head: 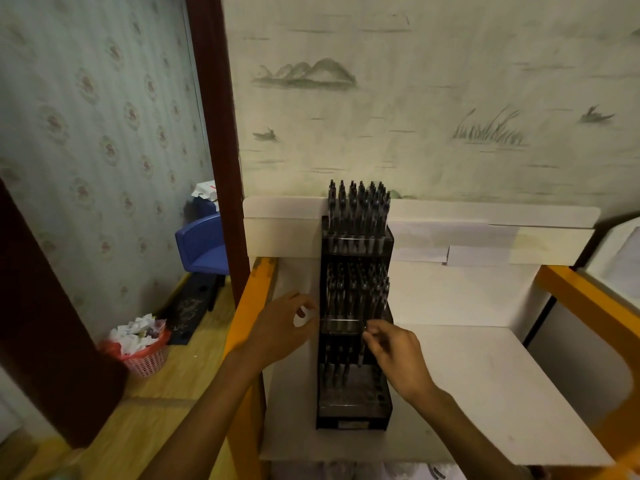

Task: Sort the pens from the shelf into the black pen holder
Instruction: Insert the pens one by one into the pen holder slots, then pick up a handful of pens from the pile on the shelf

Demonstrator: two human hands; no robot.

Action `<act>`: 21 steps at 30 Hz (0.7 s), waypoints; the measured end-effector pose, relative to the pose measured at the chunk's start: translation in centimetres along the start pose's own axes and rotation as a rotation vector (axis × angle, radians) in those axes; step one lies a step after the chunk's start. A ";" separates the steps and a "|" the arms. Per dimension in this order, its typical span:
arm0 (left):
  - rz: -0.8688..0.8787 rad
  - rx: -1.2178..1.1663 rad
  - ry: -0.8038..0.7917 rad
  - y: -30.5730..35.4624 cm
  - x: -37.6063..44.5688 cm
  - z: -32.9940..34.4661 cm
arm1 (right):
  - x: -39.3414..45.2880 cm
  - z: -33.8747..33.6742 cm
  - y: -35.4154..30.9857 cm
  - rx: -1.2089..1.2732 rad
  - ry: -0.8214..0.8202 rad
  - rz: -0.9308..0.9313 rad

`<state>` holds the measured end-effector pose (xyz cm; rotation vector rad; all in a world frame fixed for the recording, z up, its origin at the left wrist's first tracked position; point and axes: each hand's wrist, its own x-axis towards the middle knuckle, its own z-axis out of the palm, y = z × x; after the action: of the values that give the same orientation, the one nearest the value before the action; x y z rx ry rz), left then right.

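Standing against the painted wall [450, 98], a white shelf [485, 375] with orange side rails [247, 306] filled the lower middle of the view. On its left part stood the black pen holder [355, 341], a tall stepped rack of three tiers that rose toward the wall. The top tier was packed with upright dark pens [358, 209], the middle tier was also crowded, and the lowest tier held a few pens along its left side, with open holes showing on its right.

To the left, through a doorway with a dark brown frame [221, 150], lay a wooden floor with a blue plastic chair [204, 244] and a pink wastebasket [145, 355] heaped with crumpled paper.

The left hand [280, 330] hovered just beside the holder's left wall at the height of the middle tier, its fingers loosely curled and gripping nothing. The right hand [394, 358] reached over the front of the lowest tier, thumb and fingertips pinching the upper end of a single pen [362, 353], which hung nearly upright with its tip down among the lowest tier's slots. Whether the tip already sat in a hole could not be told.
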<state>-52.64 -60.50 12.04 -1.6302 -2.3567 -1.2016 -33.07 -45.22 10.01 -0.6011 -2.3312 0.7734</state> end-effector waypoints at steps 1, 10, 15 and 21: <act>-0.004 -0.017 0.006 0.0 0.0 0.0 | -0.1 0.2 0.2 -0.010 -0.001 0.003; -0.040 -0.060 0.029 -0.3 0.0 0.1 | -0.5 2.3 1.8 -0.069 -0.042 0.049; -0.034 -0.031 0.015 -0.6 -0.1 0.3 | -1.1 3.9 2.9 -0.137 -0.124 0.112; -0.021 -0.043 -0.006 -0.8 -0.1 0.4 | -1.0 3.7 2.8 -0.202 -0.147 0.132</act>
<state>-53.09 -60.49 11.28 -1.6274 -2.3743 -1.2609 -34.23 -45.16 5.38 -0.8172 -2.5449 0.6641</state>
